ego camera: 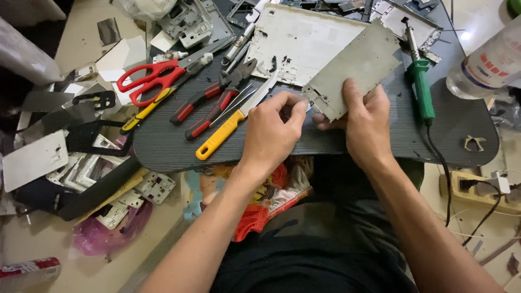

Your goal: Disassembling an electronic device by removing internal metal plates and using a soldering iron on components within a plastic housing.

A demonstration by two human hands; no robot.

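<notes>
My right hand [366, 122] grips the lower end of a grey metal plate [361, 62], holding it tilted over the dark board [325, 141]. My left hand [271, 130] pinches the plate's lower left corner between thumb and fingers. What sits between those fingertips is too small to tell. A yellow-handled knife [228, 127] lies just left of my left hand. Red-and-black pliers [217, 97] lie beside the knife.
A green-handled soldering iron [420, 89] lies right of the plate, its cord running to a power strip [477, 192]. Red scissors [149, 78], a white panel [296, 38], a plastic bottle [488, 62] and several scrap casings [108, 184] surround the board.
</notes>
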